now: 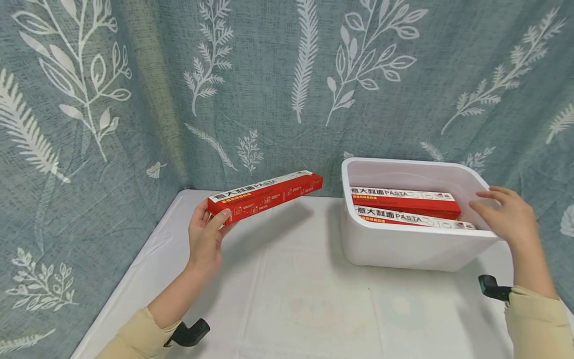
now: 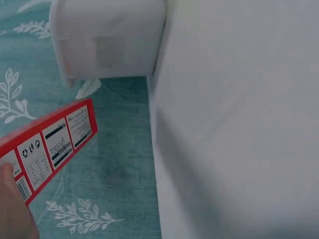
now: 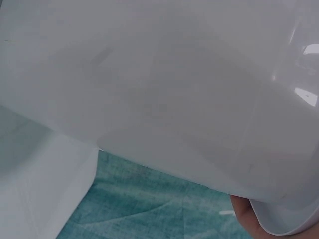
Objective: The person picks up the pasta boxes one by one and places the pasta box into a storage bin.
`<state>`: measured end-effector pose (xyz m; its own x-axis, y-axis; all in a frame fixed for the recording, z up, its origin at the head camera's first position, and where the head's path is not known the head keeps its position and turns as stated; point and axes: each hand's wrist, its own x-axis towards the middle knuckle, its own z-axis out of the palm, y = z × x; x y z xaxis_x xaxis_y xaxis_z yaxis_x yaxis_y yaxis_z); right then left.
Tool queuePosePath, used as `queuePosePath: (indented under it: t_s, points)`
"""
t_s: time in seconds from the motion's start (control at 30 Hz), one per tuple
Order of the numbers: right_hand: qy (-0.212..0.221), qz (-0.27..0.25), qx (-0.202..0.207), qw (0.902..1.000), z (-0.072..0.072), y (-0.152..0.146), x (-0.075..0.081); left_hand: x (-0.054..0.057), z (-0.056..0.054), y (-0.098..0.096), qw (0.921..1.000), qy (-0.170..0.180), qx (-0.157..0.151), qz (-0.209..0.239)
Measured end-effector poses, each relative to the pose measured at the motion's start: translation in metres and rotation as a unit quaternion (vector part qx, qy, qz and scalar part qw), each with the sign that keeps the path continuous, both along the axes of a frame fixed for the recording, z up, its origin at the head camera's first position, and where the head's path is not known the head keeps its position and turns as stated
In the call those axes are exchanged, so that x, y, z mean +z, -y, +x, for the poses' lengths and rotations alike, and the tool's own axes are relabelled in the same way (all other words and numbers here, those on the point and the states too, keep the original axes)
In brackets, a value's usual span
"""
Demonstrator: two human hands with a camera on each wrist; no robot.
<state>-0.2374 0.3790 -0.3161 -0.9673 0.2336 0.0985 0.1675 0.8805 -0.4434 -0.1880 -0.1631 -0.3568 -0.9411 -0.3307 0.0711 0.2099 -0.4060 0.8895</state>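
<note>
My left hand (image 1: pixel 207 239) grips one end of a red and white pasta box (image 1: pixel 271 197), thumb on its near side. The box is raised over the left part of the table, its far end pointing right, with a shadow below. In the left wrist view, a side of the box (image 2: pixel 60 142) shows white label panels and a barcode. My right hand (image 1: pixel 511 214) holds the rim of a white plastic bin (image 1: pixel 403 249) at its right end. Inside the bin lie two similar pasta boxes, one behind (image 1: pixel 412 202) and one in front (image 1: pixel 414 219).
The bin stands on the right half of a table (image 1: pixel 309 289) covered in white cloth. A blue-green curtain (image 1: pixel 269 89) with white leaf prints hangs behind the table and at its sides. Black wrist devices (image 1: pixel 190 333) sit at both sleeves.
</note>
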Motion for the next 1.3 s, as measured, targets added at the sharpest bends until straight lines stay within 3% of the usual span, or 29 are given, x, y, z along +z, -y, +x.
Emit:
queuePosePath:
  t_s: [0.23,0.53,0.9,1.3]
  points:
    - [0.004,0.000,0.007,1.0000,0.000,-0.001,0.001,0.009,0.000,0.007,0.9985,-0.050,-0.007,0.019]
    - [0.005,-0.008,0.003,1.0000,0.002,-0.002,0.000,0.020,-0.001,0.006,0.9929,-0.092,-0.040,0.064]
    - [0.000,-0.008,0.004,1.0000,0.002,-0.002,0.000,0.033,-0.003,-0.009,0.9841,-0.095,-0.101,0.111]
    - [-0.003,-0.008,0.008,0.9999,0.001,0.000,0.001,0.047,-0.018,-0.042,0.9745,-0.106,-0.174,0.093]
